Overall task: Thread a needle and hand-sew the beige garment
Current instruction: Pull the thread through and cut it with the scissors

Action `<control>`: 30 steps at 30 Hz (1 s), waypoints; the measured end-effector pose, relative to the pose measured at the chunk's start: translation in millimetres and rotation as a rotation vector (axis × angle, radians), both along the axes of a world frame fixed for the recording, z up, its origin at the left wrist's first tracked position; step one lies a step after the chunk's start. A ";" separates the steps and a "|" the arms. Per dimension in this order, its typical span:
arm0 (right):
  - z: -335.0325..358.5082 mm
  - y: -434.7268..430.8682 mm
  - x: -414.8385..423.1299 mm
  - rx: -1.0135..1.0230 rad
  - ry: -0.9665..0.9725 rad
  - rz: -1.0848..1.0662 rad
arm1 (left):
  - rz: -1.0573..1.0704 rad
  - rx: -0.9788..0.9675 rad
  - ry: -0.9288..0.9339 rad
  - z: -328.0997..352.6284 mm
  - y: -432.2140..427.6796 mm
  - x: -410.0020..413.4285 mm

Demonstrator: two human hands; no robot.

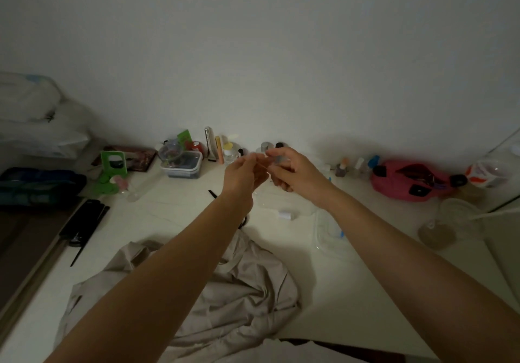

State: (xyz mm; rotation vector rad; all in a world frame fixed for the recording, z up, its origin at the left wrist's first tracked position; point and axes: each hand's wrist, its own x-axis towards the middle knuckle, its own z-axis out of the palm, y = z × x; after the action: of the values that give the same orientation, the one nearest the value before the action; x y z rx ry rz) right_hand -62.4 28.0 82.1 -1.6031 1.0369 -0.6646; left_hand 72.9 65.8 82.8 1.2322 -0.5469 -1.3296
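Note:
The beige garment (233, 286) lies crumpled on the white table near its front edge, under my forearms. Both hands are raised above the middle of the table, almost touching. My left hand (242, 174) pinches something thin at its fingertips. My right hand (292, 171) has its fingers curled and pinches at the same spot. A faint pale thread (261, 162) seems to run between the fingertips. The needle is too small and blurred to make out. A small white thread spool (284, 214) lies on the table below the hands.
Along the wall stand a clear lidded box (183, 165), bottles (229, 153) and a pink pouch (405, 181). A green stand (112, 162) and black combs (84, 224) lie left. Clear plastic trays (329, 233) and a cup (455, 219) sit right. The table's left edge drops off.

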 end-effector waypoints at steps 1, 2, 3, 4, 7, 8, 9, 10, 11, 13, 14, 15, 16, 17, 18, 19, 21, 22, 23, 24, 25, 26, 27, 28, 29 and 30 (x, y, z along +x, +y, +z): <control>-1.5 -0.3 -0.4 0.005 0.008 -0.004 | 0.031 0.017 0.047 -3.1 -1.7 5.9; -2.3 -1.2 -1.1 0.000 0.030 -0.010 | 0.055 0.031 0.092 -6.6 -3.2 12.2; -2.5 -2.2 -2.0 -0.003 0.062 -0.008 | 0.081 0.040 0.131 -11.0 -4.3 19.1; -2.0 -2.9 -3.3 -0.003 0.106 0.008 | 0.119 0.048 0.172 -14.1 -4.4 25.2; 2.7 -2.1 -6.5 0.013 0.269 0.113 | 0.242 0.104 0.280 -20.2 -2.2 39.0; 3.0 -2.2 -7.1 0.020 0.286 0.115 | 0.285 0.129 0.300 -21.7 -0.8 42.6; 2.8 -2.9 -7.6 0.023 0.272 0.086 | 0.332 0.153 0.310 -24.0 1.1 47.3; 1.8 -4.3 -8.3 0.021 0.242 0.034 | 0.384 0.174 0.318 -26.9 3.8 52.4; 1.0 -5.7 -9.1 0.017 0.209 -0.020 | 0.440 0.197 0.315 -31.3 6.6 57.9; 0.5 -6.3 -9.7 0.011 0.184 -0.072 | 0.504 0.264 0.242 -42.6 14.1 69.0; -0.4 -6.5 -9.6 0.009 0.199 -0.069 | 0.501 0.313 0.186 -49.1 16.7 73.8; -2.3 -6.6 -8.9 0.009 0.221 -0.055 | 0.477 0.368 0.129 -54.2 19.6 78.0; -4.4 -5.9 -7.6 0.007 0.246 -0.039 | 0.452 0.432 0.087 -58.3 21.0 80.9; -5.6 -4.8 -5.6 0.006 0.264 -0.026 | 0.412 0.494 0.044 -60.8 20.3 83.8; -6.8 -3.0 -3.2 0.004 0.278 -0.016 | 0.346 0.545 -0.050 -61.4 19.7 86.0; -8.2 -1.6 -0.4 0.001 0.284 -0.007 | 0.230 0.604 -0.238 -62.1 19.9 85.9; -10.3 0.8 4.6 -0.014 0.289 0.016 | 0.048 0.678 -0.729 -61.2 21.4 79.8; -10.3 2.2 7.1 -0.023 0.293 0.031 | 0.050 0.579 -0.837 -58.4 22.5 73.2; -10.7 3.2 9.7 -0.033 0.301 0.043 | 0.052 0.388 -0.833 -55.5 24.2 65.5; -10.9 4.2 12.1 -0.049 0.314 0.053 | -0.009 0.162 -0.785 -53.7 24.2 57.3; -12.1 4.3 14.1 -0.064 0.332 0.060 | -0.164 -0.005 -0.749 -47.7 24.7 46.5; -13.3 4.4 15.3 -0.077 0.346 0.067 | -0.324 -0.105 -0.743 -44.0 24.8 37.4; -13.6 4.5 15.7 -0.085 0.356 0.070 | -0.433 -0.172 -0.769 -42.3 23.4 30.2; -13.2 5.1 15.6 -0.086 0.369 0.070 | -0.479 -0.199 -0.787 -40.2 21.4 24.2; -12.7 5.3 15.1 -0.085 0.377 0.062 | -0.496 -0.190 -0.797 -38.5 19.5 20.0; -11.9 5.3 13.8 -0.087 0.376 0.052 | -0.499 -0.173 -0.800 -38.4 17.0 17.4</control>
State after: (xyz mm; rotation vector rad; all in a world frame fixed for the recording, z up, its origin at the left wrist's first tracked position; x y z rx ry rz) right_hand -48.5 33.4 70.2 -1.8699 1.2447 -0.3831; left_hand 90.3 82.8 44.4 1.5210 -1.5838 -1.1041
